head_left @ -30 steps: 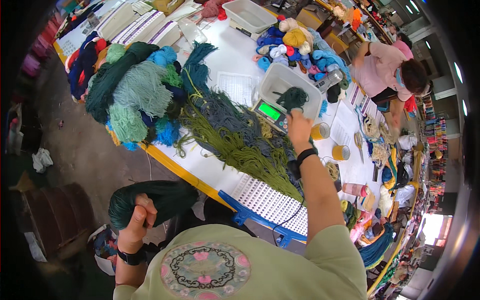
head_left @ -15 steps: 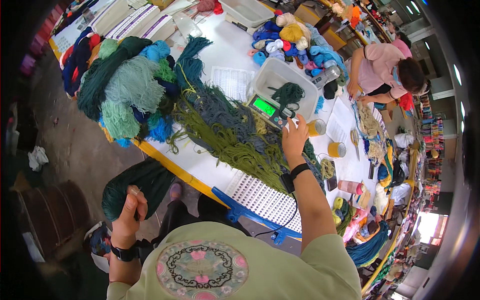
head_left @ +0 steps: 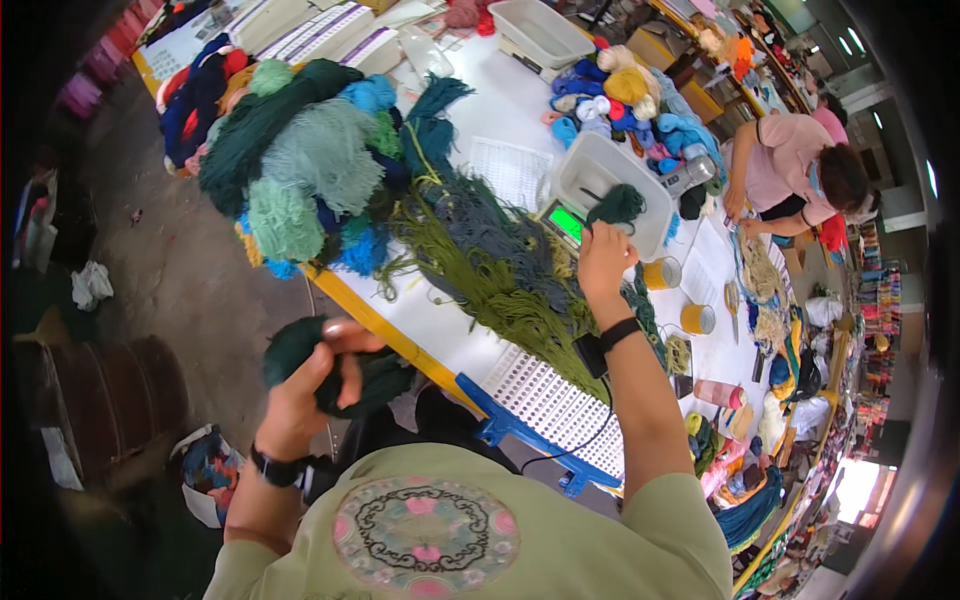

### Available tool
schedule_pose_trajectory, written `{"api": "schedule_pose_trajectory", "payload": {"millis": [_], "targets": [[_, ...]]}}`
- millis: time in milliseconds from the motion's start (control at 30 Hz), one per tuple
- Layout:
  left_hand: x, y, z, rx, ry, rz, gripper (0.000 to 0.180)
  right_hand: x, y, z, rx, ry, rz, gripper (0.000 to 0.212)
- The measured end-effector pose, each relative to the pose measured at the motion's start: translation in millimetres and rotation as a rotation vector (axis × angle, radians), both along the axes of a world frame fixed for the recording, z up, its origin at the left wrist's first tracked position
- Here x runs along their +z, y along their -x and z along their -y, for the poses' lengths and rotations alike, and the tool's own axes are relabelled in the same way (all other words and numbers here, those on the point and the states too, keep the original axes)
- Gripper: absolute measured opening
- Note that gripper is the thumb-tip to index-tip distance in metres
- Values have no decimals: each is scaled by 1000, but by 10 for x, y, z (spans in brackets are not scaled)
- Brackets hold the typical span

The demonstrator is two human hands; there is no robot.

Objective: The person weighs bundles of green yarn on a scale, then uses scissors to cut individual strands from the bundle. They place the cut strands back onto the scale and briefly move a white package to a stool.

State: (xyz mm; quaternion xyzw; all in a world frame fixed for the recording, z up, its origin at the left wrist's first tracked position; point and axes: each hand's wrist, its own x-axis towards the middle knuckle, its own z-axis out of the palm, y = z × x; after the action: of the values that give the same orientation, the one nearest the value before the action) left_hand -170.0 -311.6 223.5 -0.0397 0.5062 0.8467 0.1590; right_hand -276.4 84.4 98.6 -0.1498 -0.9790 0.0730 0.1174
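My left hand (head_left: 310,395) is closed around a thick dark green yarn hank (head_left: 375,385), held off the table's near left edge above the floor. Over the table, my right hand (head_left: 606,262) has its fingers bent together at the front of a digital scale (head_left: 563,222) with a lit green display. On the scale sits a pale plastic tray (head_left: 652,222) with a small bundle of dark green yarn (head_left: 620,203) in it. My right fingertips are close to that bundle; whether they grip it is hidden. Olive green yarn (head_left: 480,270) and grey-blue yarn (head_left: 490,215) lie spread left of my right hand.
A tall heap of green and blue hanks (head_left: 320,150) stands at the table's left. Two yellow thread cones (head_left: 698,319), scissors (head_left: 732,297) and a pink bottle (head_left: 718,393) lie right. A blue bracket (head_left: 530,430) borders the near edge. A co-worker (head_left: 790,160) sits far right.
My left hand has turned and moved right toward the table with the hank. My right hand has shifted toward the tray and its fingers have bent. The whole view has swung slightly.
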Motion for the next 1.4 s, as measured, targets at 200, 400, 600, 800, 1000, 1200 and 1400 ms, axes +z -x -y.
{"api": "schedule_pose_trajectory", "payload": {"millis": [200, 400, 600, 800, 1000, 1200, 1400], "targets": [[9, 323, -82, -472, -439, 3, 70, 1481, -387, 1521, 605, 808, 96, 16], [269, 404, 81, -543, -783, -96, 90, 2102, -912, 2092, 715, 943, 416, 14], [425, 396, 194, -497, -370, -389, 91, 1852, -1036, 2344, 511, 1287, -117, 15], [549, 269, 222, -465, -198, -443, 96, 1964, -1149, 2562, 637, 1252, -91, 13], [618, 174, 275, -373, -121, -280, 52, 2096, -1321, 2590, 564, 1128, -180, 8], [687, 138, 237, -390, -154, -235, 49, 2135, -1388, 2619, 504, 1020, -358, 7], [680, 157, 242, -451, -306, -88, 39, 2268, -1425, 2496, 350, 1776, 52, 9]]}}
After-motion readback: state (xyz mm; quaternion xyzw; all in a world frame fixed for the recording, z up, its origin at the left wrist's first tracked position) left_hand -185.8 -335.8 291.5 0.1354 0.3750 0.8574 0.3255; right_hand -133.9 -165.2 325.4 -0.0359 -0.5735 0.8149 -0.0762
